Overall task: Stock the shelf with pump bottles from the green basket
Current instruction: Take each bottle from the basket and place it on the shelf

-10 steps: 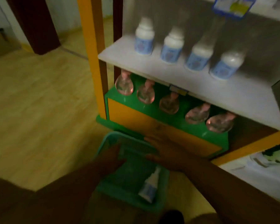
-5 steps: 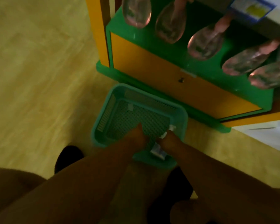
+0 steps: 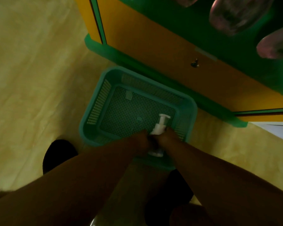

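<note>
A green mesh basket (image 3: pixel 104 98) sits on the floor just in front of the shelf unit. One white pump bottle (image 3: pixel 159 128) lies at its near right corner, pump end pointing toward the shelf. My left hand (image 3: pixel 141 141) and my right hand (image 3: pixel 167 138) are both closed around the bottle's body from either side, hiding most of it. The rest of the basket holds nothing. On the green bottom shelf (image 3: pixel 194 20) above, clear pinkish bottles (image 3: pixel 235 13) stand at the top right.
The shelf unit has an orange front panel (image 3: pixel 162 51) with a small knob (image 3: pixel 194 63) and a green base. My dark shoes (image 3: pixel 59 154) stand on the pale wooden floor on either side of the basket's near edge.
The view has tilted further down and closer to the basket. Both hands have closed on the bottle, and its pump end now shows beyond my fingers.
</note>
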The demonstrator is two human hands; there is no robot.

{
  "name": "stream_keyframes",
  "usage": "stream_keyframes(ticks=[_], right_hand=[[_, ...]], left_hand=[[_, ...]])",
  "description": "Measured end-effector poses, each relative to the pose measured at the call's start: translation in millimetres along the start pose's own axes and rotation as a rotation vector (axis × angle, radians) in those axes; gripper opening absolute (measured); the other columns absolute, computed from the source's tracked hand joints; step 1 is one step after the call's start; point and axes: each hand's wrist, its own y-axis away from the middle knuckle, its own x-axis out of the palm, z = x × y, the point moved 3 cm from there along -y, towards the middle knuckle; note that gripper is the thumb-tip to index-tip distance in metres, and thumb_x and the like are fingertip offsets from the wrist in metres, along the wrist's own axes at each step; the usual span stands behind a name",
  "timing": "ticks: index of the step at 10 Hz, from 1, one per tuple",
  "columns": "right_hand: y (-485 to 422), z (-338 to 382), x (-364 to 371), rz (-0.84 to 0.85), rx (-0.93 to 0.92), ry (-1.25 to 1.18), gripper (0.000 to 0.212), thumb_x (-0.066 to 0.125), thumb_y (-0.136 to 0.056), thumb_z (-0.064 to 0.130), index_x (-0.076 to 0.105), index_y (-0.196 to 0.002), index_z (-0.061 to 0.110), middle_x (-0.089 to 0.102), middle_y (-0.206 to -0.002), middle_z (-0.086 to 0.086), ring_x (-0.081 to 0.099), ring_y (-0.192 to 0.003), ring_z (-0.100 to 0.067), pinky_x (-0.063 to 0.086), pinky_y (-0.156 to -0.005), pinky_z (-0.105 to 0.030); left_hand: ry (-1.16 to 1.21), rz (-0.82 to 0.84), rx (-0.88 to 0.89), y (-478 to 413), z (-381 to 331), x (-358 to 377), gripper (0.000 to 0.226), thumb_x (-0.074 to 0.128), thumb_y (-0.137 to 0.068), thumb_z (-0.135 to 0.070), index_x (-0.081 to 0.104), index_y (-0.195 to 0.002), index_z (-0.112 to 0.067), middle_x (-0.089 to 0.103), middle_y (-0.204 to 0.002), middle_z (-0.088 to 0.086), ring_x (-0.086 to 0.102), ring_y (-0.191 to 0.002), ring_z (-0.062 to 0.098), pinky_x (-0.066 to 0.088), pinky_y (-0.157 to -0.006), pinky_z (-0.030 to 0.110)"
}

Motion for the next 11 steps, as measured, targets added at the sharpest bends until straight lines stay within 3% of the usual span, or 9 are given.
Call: stream_keyframes(ticks=[1,2,5,6,7,8,9,10,11], right_hand=[[8.7,17.9,0.9,0.030,0.087,-0.139,0.035,0.078,-0.082,0.028,0.063,-0.111,0.014,0.064,-0.123,-0.010,0.061,-0.114,-0.028,0.048,-0.090,-0.034],[17.2,39.7,-3.8,0.012,0.061,-0.248,0.055,0.078,-0.083,0.028,0.053,-0.130,0.014,0.057,-0.136,-0.011,0.055,-0.124,-0.032,0.045,-0.101,-0.046],[80.4,132.7,-77.2,0.027,-0.410,-0.468,0.091,0.087,-0.065,0.043,0.045,-0.143,0.020,0.054,-0.142,-0.008,0.055,-0.125,-0.031,0.046,-0.103,-0.055],[121.7,151.0,-105.9,0.103,-0.593,-0.587,0.081,0.082,-0.068,0.042,0.053,-0.139,0.014,0.063,-0.133,-0.008,0.063,-0.117,-0.029,0.050,-0.100,-0.051],[166.2,163.5,-135.4,0.140,-0.750,-0.669,0.037,0.060,-0.093,0.014,0.059,-0.130,0.008,0.068,-0.124,-0.007,0.067,-0.111,-0.021,0.052,-0.096,-0.039],[211.9,163.5,-171.1,0.152,-0.841,-0.732,0.039,0.060,-0.091,0.014,0.059,-0.130,0.009,0.063,-0.132,-0.014,0.062,-0.119,-0.027,0.049,-0.101,-0.043],[254.4,157.6,-199.5,0.044,-0.933,-0.677,0.040,0.061,-0.092,0.010,0.057,-0.132,0.017,0.066,-0.128,-0.003,0.065,-0.116,-0.021,0.053,-0.098,-0.043],[280.0,145.6,-215.1,-0.074,-0.985,-0.703,0.052,0.064,-0.091,0.026,0.051,-0.140,0.018,0.064,-0.132,-0.003,0.063,-0.119,-0.025,0.051,-0.098,-0.052],[296.6,134.6,-223.9,-0.014,-0.987,-0.798,0.062,0.066,-0.082,0.044,0.055,-0.138,0.023,0.066,-0.130,-0.004,0.063,-0.120,-0.027,0.048,-0.101,-0.054]], left_hand=[[-0.085,-0.005,-0.015,-1.3,7.6,1.5,0.052,0.061,-0.090,-0.016,0.044,-0.138,-0.007,0.056,-0.134,0.017,0.056,-0.120,0.033,0.046,-0.097,0.037],[0.098,-0.015,0.145,19.4,-5.1,-13.4,0.052,0.056,-0.096,-0.007,0.036,-0.144,-0.006,0.050,-0.139,0.021,0.051,-0.125,0.035,0.050,-0.088,0.025],[0.029,-0.368,0.293,111.9,-52.0,-120.3,0.064,0.073,-0.082,-0.039,0.049,-0.138,-0.021,0.059,-0.130,0.002,0.059,-0.113,0.021,0.045,-0.092,0.030],[0.050,-0.477,0.438,158.7,-76.6,-142.0,0.058,0.079,-0.078,-0.028,0.057,-0.131,-0.020,0.065,-0.124,0.002,0.061,-0.111,0.019,0.046,-0.091,0.029],[0.254,-0.505,0.570,206.0,-104.3,-151.1,0.056,0.080,-0.076,-0.011,0.060,-0.129,-0.014,0.068,-0.121,0.002,0.067,-0.100,0.007,0.052,-0.086,0.023],[0.497,-0.387,0.719,246.5,-131.1,-150.9,0.048,0.071,-0.082,0.003,0.060,-0.128,-0.004,0.070,-0.117,0.006,0.069,-0.090,0.000,0.051,-0.072,0.012],[0.583,-0.297,0.779,278.9,-161.1,-147.5,0.036,0.068,-0.088,-0.010,0.064,-0.123,-0.021,0.074,-0.110,-0.006,0.069,-0.090,0.000,0.053,-0.069,0.015],[0.576,-0.253,0.825,301.0,-187.1,-139.2,0.037,0.067,-0.090,-0.015,0.062,-0.125,-0.026,0.072,-0.114,-0.010,0.067,-0.101,0.002,0.054,-0.075,0.017],[0.566,-0.225,0.871,316.0,-208.4,-128.2,0.045,0.066,-0.090,-0.011,0.057,-0.133,-0.023,0.070,-0.120,-0.006,0.067,-0.106,0.007,0.054,-0.076,0.017]])
